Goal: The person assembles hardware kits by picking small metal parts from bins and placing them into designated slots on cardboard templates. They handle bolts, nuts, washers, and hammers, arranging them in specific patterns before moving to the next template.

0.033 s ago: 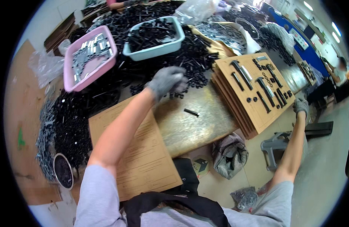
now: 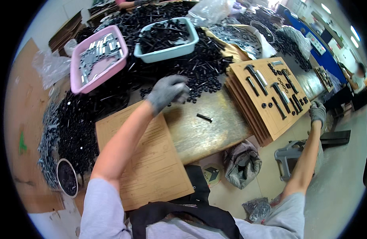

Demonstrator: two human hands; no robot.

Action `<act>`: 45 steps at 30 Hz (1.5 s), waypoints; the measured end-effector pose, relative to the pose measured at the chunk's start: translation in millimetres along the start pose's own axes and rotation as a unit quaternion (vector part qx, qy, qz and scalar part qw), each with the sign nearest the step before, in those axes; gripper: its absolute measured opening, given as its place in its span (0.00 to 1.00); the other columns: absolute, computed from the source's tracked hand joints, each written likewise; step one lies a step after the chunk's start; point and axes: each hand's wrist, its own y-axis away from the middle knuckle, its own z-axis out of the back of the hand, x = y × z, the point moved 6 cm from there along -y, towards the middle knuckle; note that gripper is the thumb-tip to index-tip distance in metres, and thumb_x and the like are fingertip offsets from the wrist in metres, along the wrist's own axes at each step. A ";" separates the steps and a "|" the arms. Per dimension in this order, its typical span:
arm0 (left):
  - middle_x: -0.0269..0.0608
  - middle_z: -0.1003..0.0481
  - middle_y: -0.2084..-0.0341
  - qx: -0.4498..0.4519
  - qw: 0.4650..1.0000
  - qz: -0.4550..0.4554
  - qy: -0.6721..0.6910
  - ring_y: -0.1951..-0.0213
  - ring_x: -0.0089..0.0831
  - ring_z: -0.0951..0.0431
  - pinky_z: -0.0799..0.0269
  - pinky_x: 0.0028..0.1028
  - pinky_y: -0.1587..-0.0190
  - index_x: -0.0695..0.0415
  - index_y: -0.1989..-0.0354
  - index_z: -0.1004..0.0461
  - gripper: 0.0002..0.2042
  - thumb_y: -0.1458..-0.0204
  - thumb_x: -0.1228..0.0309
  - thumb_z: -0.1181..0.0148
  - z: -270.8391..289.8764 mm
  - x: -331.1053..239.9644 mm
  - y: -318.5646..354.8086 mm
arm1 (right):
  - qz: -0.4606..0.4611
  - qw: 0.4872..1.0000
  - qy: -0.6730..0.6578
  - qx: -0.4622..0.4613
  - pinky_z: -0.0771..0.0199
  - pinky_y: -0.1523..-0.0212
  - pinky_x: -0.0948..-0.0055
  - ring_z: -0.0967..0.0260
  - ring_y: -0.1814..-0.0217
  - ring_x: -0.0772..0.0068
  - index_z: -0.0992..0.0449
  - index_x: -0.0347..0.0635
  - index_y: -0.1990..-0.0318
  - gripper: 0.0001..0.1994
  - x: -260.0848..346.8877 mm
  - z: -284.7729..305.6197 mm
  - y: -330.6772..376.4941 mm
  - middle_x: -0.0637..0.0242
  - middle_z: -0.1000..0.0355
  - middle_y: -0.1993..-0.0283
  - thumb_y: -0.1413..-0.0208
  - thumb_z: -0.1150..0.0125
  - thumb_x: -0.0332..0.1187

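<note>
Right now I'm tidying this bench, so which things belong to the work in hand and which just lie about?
In use: left hand over the black parts pile; right hand at the stacked cardboard sheets.
Lying about: pink tray, teal tub, grey bag.

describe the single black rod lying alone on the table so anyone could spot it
Start at the worn wooden table. Between the gloved left hand and the cardboard stack lies one short black rod. Unlike the heaped black parts behind it, it lies alone on bare wood.
</note>
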 end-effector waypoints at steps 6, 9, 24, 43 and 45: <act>0.41 0.25 0.68 -0.178 0.982 0.026 -0.053 0.73 0.21 0.26 0.28 0.20 0.71 0.66 0.50 0.31 0.14 0.44 0.74 0.48 119.1 78.5 169.3 | 0.365 0.877 -0.019 0.311 0.26 0.55 0.64 0.26 0.60 0.57 0.24 0.41 0.55 0.11 239.8 -122.4 298.5 0.55 0.25 0.59 0.45 0.42 0.32; 0.41 0.25 0.67 -0.215 0.976 0.011 -0.018 0.72 0.21 0.26 0.28 0.19 0.70 0.65 0.51 0.30 0.13 0.44 0.75 0.47 150.2 107.0 220.8 | 0.493 0.797 0.165 0.308 0.26 0.56 0.62 0.26 0.57 0.53 0.24 0.42 0.55 0.13 256.3 -206.8 353.4 0.54 0.25 0.57 0.48 0.40 0.33; 0.51 0.23 0.61 -0.366 0.784 0.029 -0.500 0.61 0.42 0.22 0.28 0.34 0.57 0.58 0.44 0.33 0.26 0.53 0.66 0.37 175.5 143.6 328.1 | 0.322 0.836 0.352 0.269 0.26 0.55 0.60 0.26 0.57 0.54 0.21 0.40 0.63 0.18 326.0 -356.6 321.5 0.50 0.24 0.60 0.54 0.36 0.44; 0.36 0.26 0.71 -0.184 0.972 0.085 0.118 0.72 0.21 0.26 0.26 0.25 0.72 0.57 0.49 0.31 0.16 0.43 0.62 0.45 182.5 154.8 205.9 | 0.560 0.704 0.067 0.432 0.26 0.60 0.60 0.27 0.61 0.56 0.23 0.46 0.58 0.17 384.7 -306.8 568.1 0.59 0.25 0.64 0.50 0.39 0.45; 0.40 0.22 0.69 -0.282 0.919 -0.052 -0.271 0.66 0.31 0.22 0.25 0.29 0.61 0.61 0.54 0.26 0.14 0.46 0.67 0.42 205.3 127.1 197.3 | 0.624 0.687 0.077 0.364 0.27 0.59 0.60 0.28 0.60 0.55 0.23 0.48 0.57 0.17 388.1 -309.4 568.8 0.60 0.26 0.63 0.52 0.38 0.45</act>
